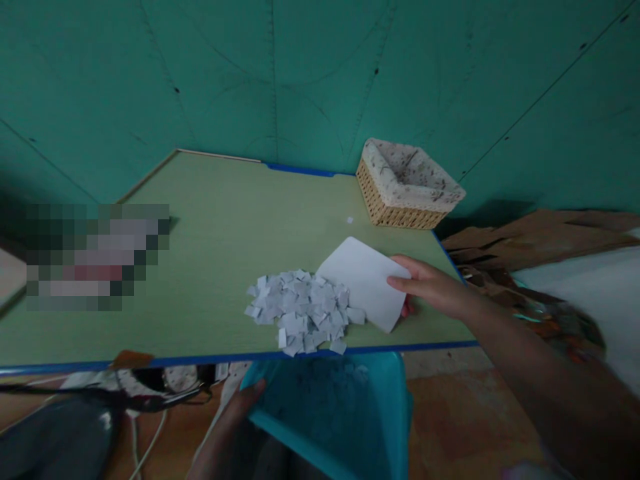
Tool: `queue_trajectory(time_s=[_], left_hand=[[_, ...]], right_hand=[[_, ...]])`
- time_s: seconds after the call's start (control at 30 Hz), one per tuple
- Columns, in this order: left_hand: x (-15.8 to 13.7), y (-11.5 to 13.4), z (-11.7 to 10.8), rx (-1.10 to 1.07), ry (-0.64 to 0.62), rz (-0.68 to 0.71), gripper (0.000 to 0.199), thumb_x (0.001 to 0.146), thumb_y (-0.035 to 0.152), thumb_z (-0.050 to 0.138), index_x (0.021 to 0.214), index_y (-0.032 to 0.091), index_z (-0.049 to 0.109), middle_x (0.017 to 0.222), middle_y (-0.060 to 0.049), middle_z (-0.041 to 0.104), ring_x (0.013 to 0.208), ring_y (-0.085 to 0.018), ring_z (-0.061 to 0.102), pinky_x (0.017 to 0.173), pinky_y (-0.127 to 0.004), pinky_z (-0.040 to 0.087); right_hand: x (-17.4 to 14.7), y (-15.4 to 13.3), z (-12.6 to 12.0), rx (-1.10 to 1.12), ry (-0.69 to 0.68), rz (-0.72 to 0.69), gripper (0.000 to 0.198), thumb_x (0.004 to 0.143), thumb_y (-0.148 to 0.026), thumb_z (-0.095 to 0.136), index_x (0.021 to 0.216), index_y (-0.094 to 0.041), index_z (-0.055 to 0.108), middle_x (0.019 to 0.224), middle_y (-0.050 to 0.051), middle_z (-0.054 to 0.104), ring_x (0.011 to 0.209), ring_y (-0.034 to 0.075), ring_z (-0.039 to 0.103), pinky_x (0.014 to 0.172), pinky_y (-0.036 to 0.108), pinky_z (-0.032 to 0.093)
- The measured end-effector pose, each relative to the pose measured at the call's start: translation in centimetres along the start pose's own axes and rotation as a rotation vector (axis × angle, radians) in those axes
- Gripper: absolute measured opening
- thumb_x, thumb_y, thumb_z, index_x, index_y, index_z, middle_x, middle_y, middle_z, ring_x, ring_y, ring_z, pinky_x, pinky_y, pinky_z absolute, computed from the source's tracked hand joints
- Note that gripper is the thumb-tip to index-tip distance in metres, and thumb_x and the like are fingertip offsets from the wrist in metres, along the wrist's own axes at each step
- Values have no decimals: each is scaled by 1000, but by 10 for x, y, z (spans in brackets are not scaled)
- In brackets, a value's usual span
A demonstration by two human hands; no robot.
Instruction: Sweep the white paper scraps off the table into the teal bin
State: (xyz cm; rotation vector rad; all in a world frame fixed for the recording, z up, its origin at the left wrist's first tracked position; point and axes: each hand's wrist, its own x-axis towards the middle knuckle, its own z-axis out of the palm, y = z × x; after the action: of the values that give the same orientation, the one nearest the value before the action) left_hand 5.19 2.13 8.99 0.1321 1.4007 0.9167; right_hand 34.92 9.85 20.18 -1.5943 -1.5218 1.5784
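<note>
A white card (363, 280) is gripped at its right edge by my right hand (417, 283), thumb on top and fingers underneath. The card's left side touches a heap of small torn paper pieces (300, 307) near the table's front edge. Below that edge is a teal plastic bin (325, 407), with some scraps visible inside. My left hand (247, 397) grips the bin's left rim, the thumb over it and the other fingers hidden.
The pale green table (225, 220) has a blue front edge. A cloth-lined wicker basket (410, 183) stands at its back right, near one stray paper scrap (350, 220). Flattened cardboard (540, 233) lies to the right; a dark stool seat (60, 433) is lower left.
</note>
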Motion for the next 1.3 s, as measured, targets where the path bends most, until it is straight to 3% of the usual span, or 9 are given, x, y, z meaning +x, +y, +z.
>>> queue_trajectory(time_s=[0.2,0.3,0.4,0.7,0.83,1.13,1.3], left_hand=[[-3,1,1,12,8,46,39,47,23,77,84,30,64,93,-3,76,130,-37,27,101,-54,35],[-8,5,0,28,17,46,32,51,26,76,81,30,65,87,-3,77,131,-36,27,103,-54,31],[-17,10,2,11,-24,48,28,55,32,75,81,27,67,87,-4,77,127,-38,33,100,-54,35],[-28,9,0,-64,-21,24,29,61,32,73,88,25,68,104,-6,73,127,-36,35,98,-51,39],[-27,6,-1,-81,-21,-50,26,63,33,71,87,22,67,110,-8,70,128,-35,34,95,-48,43],[-41,10,0,-74,-32,2,19,65,32,70,83,26,67,106,-5,72,131,-33,29,97,-49,42],[-47,11,5,-98,-90,15,28,68,34,67,95,29,68,108,-3,71,133,-31,25,102,-48,37]], right_hand=[[-11,0,6,23,-3,25,29,79,-43,52,95,-20,45,59,-3,59,46,11,54,42,22,38],[-16,-1,12,31,-18,15,25,81,-42,51,91,-20,44,61,-3,60,47,10,54,43,21,38],[-21,-2,17,59,-25,15,25,81,-41,51,90,-20,42,61,-3,60,47,10,54,44,21,39],[-36,5,29,145,-7,34,26,81,-42,52,90,-20,45,62,-3,59,49,10,55,44,21,42],[-46,10,36,153,1,6,25,83,-42,51,93,-19,47,64,-3,58,51,10,55,45,20,43],[-74,12,52,-3,66,45,28,86,-44,46,103,-22,50,81,1,61,68,13,59,56,23,48],[-90,9,62,-253,156,3,32,87,-44,42,107,-22,54,91,4,64,83,18,60,69,30,49]])
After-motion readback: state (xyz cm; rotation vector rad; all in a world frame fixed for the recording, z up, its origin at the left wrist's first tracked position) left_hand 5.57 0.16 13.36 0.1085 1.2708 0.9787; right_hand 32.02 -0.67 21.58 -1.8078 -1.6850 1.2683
